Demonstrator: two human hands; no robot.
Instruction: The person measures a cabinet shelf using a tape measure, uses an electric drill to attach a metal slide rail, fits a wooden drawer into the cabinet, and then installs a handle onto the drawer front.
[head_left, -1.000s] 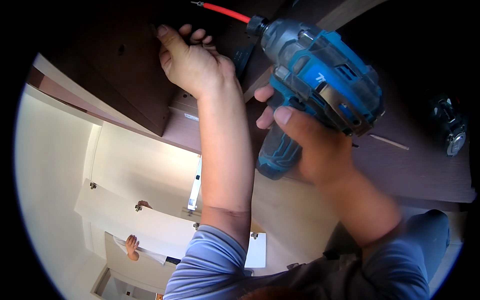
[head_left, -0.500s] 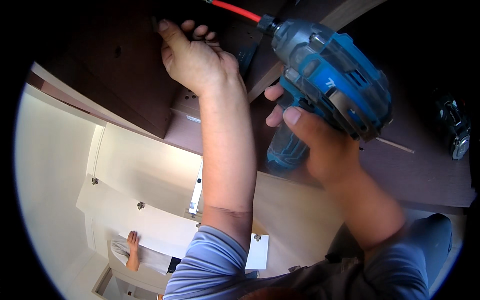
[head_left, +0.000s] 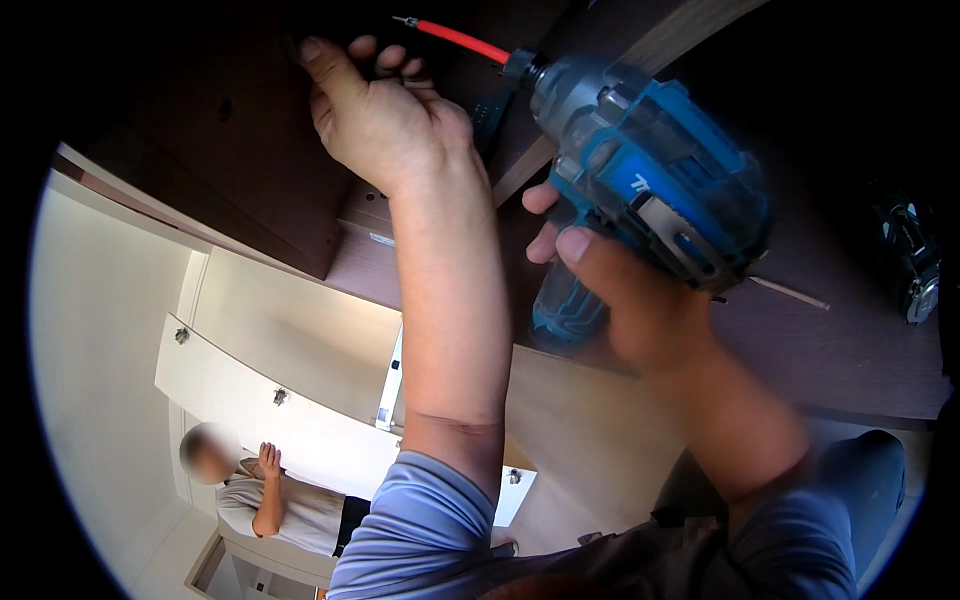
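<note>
My right hand point(head_left: 640, 290) is wrapped round the grip of a blue and black cordless impact driver point(head_left: 650, 170). From its chuck a long red bit point(head_left: 462, 40) with a bare metal tip points up and to the left. My left hand point(head_left: 395, 130) is raised beside the dark brown cabinet panel point(head_left: 240, 200), thumb stretched up and fingers curled. Whatever it pinches at the thumb tip is lost in the dark. The bit tip is above and right of the left hand's fingers, apparently apart from the panel.
A thin pencil-like stick point(head_left: 790, 292) lies on a brown board point(head_left: 820, 350) at right, near a dark tool point(head_left: 908, 245). Further off at lower left, another person point(head_left: 285, 510) has a hand by a long white door panel point(head_left: 240, 370) with metal hinges.
Both my hands have shifted slightly left, the driver with the right one, and the bit's metal tip now shows fully. The other person's head has come into view, and the white panel has tilted.
</note>
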